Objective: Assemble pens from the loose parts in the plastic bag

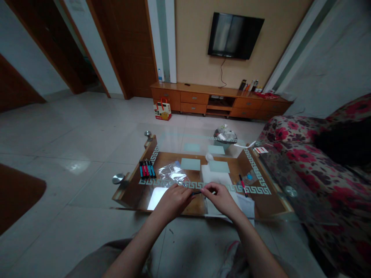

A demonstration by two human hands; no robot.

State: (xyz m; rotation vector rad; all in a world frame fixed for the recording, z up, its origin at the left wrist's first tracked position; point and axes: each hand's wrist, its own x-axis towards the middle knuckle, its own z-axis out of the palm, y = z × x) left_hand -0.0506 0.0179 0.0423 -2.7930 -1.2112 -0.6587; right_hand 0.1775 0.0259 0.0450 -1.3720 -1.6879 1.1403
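Several blue and red pens (147, 170) with black ends lie side by side toward the left end of the glass tabletop (259, 190). Just right of them rests a crumpled clear plastic bag (174, 172), its contents too blurred for me to make out from my remote post.

Near the middle of the near edge, the left hand (177, 199), back turned up, closes its fingers on one end of a slim dark piece (196, 192). The right hand (217, 195) pinches the other end between thumb and fingertip, so the piece spans the gap between both hands, raised above the glass. I judge the step in hand to be close two-handed work on this one piece; whether it is being joined or parted, I cannot tell. The next move, as I read it, calls for a firm pinch at both ends and the two hands kept in line.

Farther right, a lone red-and-black pen (242, 185) lies slantwise toward the right end, beside a clear packet (250, 177) with something blue in it.
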